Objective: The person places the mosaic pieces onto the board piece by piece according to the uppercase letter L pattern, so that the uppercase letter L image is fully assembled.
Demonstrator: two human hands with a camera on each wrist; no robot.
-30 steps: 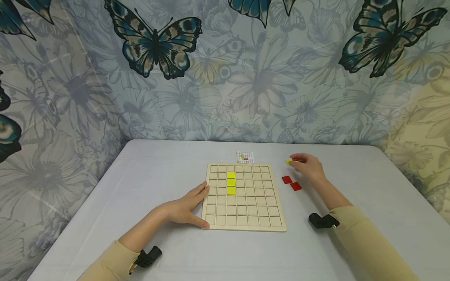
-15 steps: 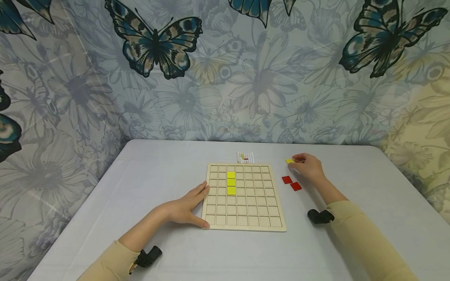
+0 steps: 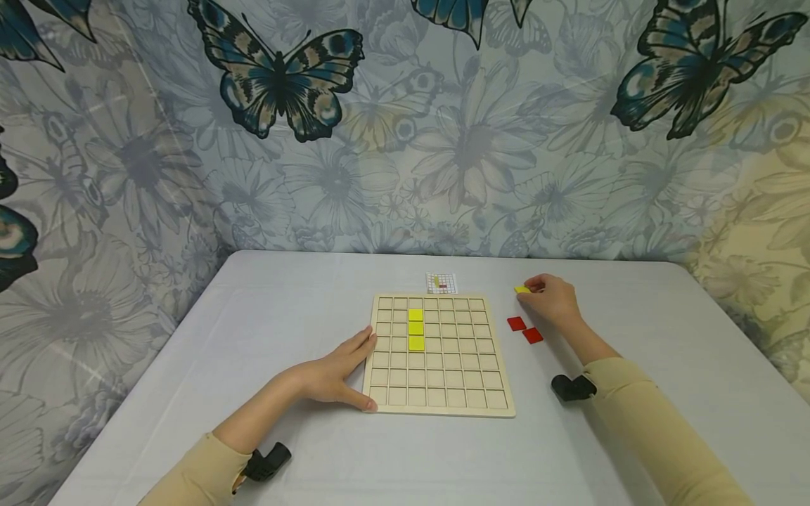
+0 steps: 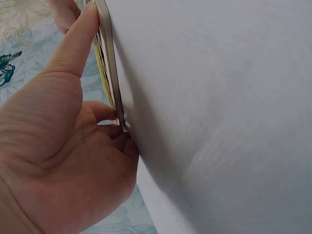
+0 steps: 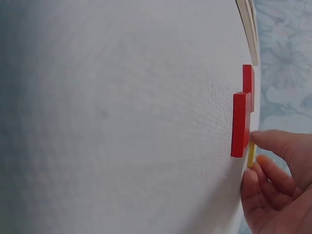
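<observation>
One yellow tile (image 3: 521,289) is partly hidden by the right hand (image 3: 553,301).

card (image 3: 441,283) behind board (image 3: 453,379) | three tiles (image 3: 415,328) on board | other tiles (image 3: 533,336) right of board

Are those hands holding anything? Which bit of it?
The right hand pinches a yellow tile by its edges, between thumb and fingertips. The left hand rests against the left side of the board.

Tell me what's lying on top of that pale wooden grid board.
Three yellow square tiles lie in one column on the pale wooden grid board; the left hand touches its left edge. The cell bottoms beneath those tiles are covered.
</observation>
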